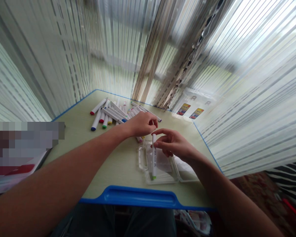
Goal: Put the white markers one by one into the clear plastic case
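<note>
A white marker (154, 161) with a bright green end stands almost upright in the picture, over the left half of an open clear plastic case (174, 177). My right hand (174, 143) grips its upper part between thumb and fingers. Just above the marker's top is my left hand (143, 124), its fingers curled in; whether anything sits between them is hidden. Behind and left of it lies a loose pile of white markers (96, 120) with red, blue, green, yellow and pink ends. My left forearm and hand cover part of the pile.
Another clear case (189, 105) with two labels stands at the table's back right, against striped string curtains (113, 65). A blue edge with a molded tray (140, 197) runs along the table's front. At far left is a partly blurred-out stack (19, 177).
</note>
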### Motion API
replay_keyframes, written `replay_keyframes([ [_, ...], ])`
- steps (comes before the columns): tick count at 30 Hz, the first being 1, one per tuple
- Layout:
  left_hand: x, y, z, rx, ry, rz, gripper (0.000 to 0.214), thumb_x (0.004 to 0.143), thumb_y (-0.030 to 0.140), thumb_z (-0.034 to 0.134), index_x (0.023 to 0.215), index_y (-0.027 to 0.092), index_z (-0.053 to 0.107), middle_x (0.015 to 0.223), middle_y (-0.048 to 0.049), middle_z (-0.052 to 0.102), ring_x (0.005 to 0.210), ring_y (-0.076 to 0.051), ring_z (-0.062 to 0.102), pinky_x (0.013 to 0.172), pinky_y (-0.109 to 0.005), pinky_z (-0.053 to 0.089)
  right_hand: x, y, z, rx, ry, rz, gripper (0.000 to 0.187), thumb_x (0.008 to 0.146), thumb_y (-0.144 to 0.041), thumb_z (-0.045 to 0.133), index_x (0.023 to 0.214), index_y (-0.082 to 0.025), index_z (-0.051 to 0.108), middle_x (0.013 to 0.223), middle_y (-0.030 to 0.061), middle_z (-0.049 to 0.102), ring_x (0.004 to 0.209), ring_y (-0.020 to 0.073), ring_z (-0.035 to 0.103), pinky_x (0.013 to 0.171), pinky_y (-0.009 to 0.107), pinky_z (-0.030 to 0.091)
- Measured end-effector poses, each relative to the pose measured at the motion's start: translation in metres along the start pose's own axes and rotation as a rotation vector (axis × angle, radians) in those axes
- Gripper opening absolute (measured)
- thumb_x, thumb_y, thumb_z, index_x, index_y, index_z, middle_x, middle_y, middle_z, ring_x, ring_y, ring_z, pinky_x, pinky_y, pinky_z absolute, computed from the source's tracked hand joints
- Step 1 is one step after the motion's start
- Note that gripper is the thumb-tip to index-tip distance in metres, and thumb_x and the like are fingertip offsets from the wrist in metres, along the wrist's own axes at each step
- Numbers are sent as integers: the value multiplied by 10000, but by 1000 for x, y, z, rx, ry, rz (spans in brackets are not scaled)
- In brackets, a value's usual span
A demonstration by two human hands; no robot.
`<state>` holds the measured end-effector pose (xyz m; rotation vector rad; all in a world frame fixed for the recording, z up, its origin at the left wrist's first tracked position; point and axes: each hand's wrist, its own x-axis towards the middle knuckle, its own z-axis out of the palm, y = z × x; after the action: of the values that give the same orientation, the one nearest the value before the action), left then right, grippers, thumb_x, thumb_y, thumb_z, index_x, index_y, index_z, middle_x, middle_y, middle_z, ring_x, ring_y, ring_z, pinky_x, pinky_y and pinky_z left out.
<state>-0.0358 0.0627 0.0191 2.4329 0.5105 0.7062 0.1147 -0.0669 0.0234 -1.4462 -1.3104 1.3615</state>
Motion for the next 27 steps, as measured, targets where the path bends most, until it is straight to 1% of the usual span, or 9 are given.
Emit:
replay_keyframes([
  [4, 0, 0, 0, 21, -5, 0, 239, 702, 103, 564, 796, 139, 780, 648, -16, 702, 577, -136, 575, 562, -241, 377, 1, 1, 2, -1, -14, -12, 530, 693, -376, 879, 1094, -151, 614, 618, -52, 675, 385, 49, 471, 366, 167, 354],
  [8, -1, 0, 2, 40, 5, 8, 234, 725, 120, 560, 793, 140, 783, 643, -19, 698, 591, -143, 584, 581, -249, 383, 4, 5, 4, -33, -30, -40, 522, 686, -374, 881, 1082, -148, 626, 625, -42, 685, 386, 48, 459, 365, 168, 312],
  [10, -1, -1, 2, 39, 3, 12, 237, 724, 120, 556, 789, 142, 783, 641, -17, 697, 597, -145, 590, 583, -249, 384, 5, 7, 5, -51, -15, -48, 531, 660, -374, 895, 1066, -144, 642, 624, -37, 683, 396, 48, 451, 370, 171, 294],
  [12, -1, -1, 3, 36, -9, 16, 238, 719, 120, 557, 788, 141, 783, 632, -15, 693, 589, -145, 589, 572, -247, 379, 6, 8, 6, -66, 8, -66, 527, 639, -359, 906, 1050, -138, 661, 639, -26, 689, 427, 54, 471, 387, 174, 294],
  [16, -1, 1, 2, 32, -31, 12, 247, 713, 117, 558, 808, 135, 785, 627, -15, 695, 583, -144, 597, 564, -242, 386, 5, 8, 9, -150, 44, -144, 465, 653, -302, 897, 1043, -140, 701, 777, 25, 731, 542, 75, 560, 454, 180, 357],
  [19, -2, 1, 2, 33, -33, 4, 260, 712, 115, 556, 825, 139, 789, 630, -15, 699, 576, -144, 595, 554, -241, 387, 5, 9, 10, -222, 76, -184, 414, 678, -281, 879, 1029, -142, 708, 878, 46, 736, 547, 61, 537, 453, 178, 363],
  [23, -2, 1, 1, 35, -56, 8, 288, 693, 102, 557, 854, 136, 793, 672, -28, 722, 599, -150, 619, 559, -239, 408, 2, 12, 7, -244, 59, -212, 400, 695, -296, 874, 1029, -143, 713, 961, 66, 732, 524, 40, 480, 436, 176, 351],
  [25, -2, 1, 0, 27, -104, 1, 292, 685, 101, 563, 865, 133, 790, 722, -38, 741, 631, -156, 645, 572, -236, 432, -2, 13, 4, -257, 48, -207, 390, 697, -321, 877, 1003, -144, 714, 956, 58, 720, 499, 31, 450, 429, 183, 352],
  [27, -2, 1, -3, 13, -177, -8, 285, 681, 107, 576, 875, 132, 784, 747, -40, 743, 645, -155, 657, 576, -230, 449, -8, 12, 1, -300, 39, -188, 419, 707, -346, 875, 1034, -147, 707, 808, 14, 681, 490, 48, 450, 434, 193, 364],
])
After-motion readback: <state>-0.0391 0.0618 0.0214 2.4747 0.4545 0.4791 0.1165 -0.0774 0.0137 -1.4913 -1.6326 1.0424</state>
